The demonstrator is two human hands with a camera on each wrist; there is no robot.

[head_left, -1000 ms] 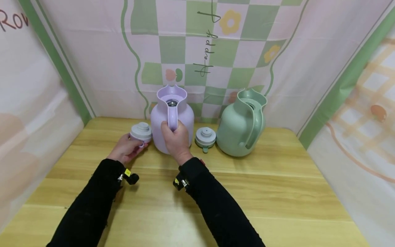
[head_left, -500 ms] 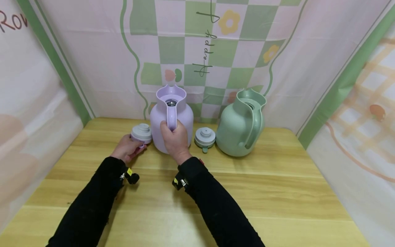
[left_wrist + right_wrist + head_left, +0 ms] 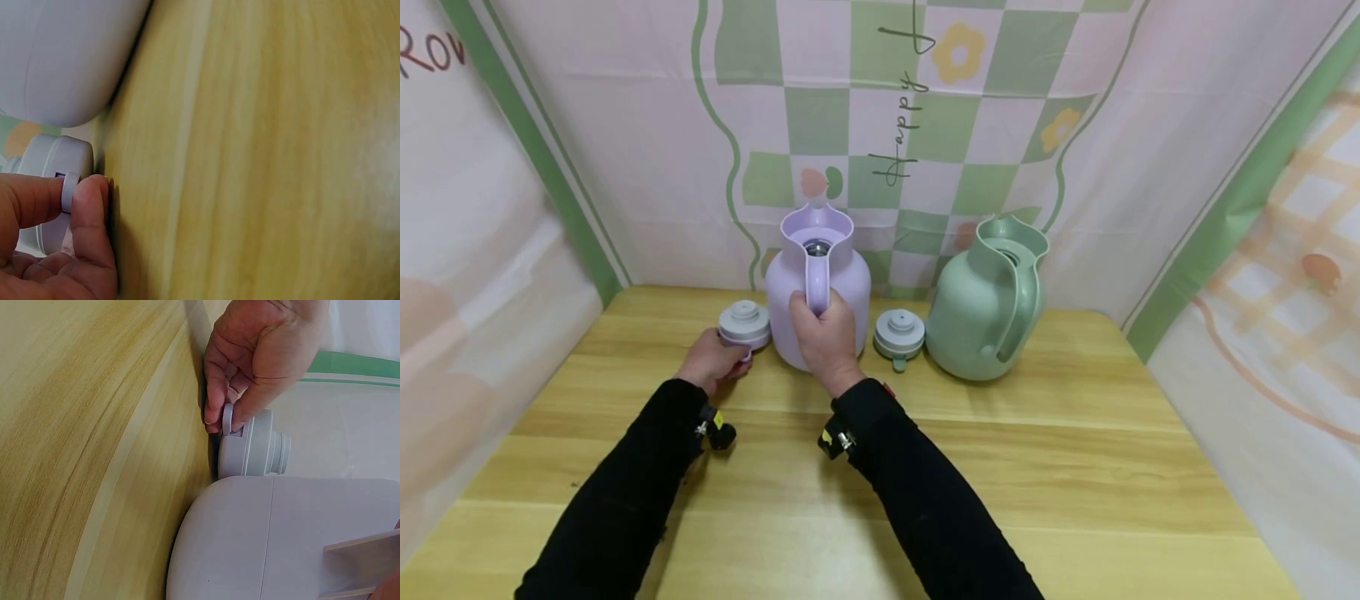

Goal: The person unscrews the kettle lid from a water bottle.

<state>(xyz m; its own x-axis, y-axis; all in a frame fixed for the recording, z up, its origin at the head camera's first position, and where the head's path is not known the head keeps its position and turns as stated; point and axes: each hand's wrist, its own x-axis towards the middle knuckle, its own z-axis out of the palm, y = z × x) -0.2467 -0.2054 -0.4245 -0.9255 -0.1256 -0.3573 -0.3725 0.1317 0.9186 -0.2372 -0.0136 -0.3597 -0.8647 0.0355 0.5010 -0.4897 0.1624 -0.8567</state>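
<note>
The lilac thermos jug (image 3: 784,312) stands upright on the table, uncovered, with its metal mouth showing. My right hand (image 3: 830,344) grips its handle (image 3: 817,283), thumb uppermost. To the left of the jug is its grey-and-lilac lid (image 3: 744,322), knob side up and low at the tabletop. My left hand (image 3: 710,361) pinches the lid's small tab (image 3: 70,192) between thumb and finger. In the right wrist view, the lid (image 3: 257,447) sits close beside the jug's base, and only a little of the right hand (image 3: 389,586) shows at the edge.
A green thermos jug (image 3: 977,317) stands to the right, also uncovered. Between the two jugs lies a grey lid with a green tab (image 3: 899,333). The wooden table (image 3: 1037,475) ends at a patterned cloth backdrop (image 3: 670,200), with more cloth along both sides.
My left hand has drawn back slightly at the lid, its fingers now around the tab. The lid has shifted very slightly right and toward me. The right hand and lilac jug look unmoved.
</note>
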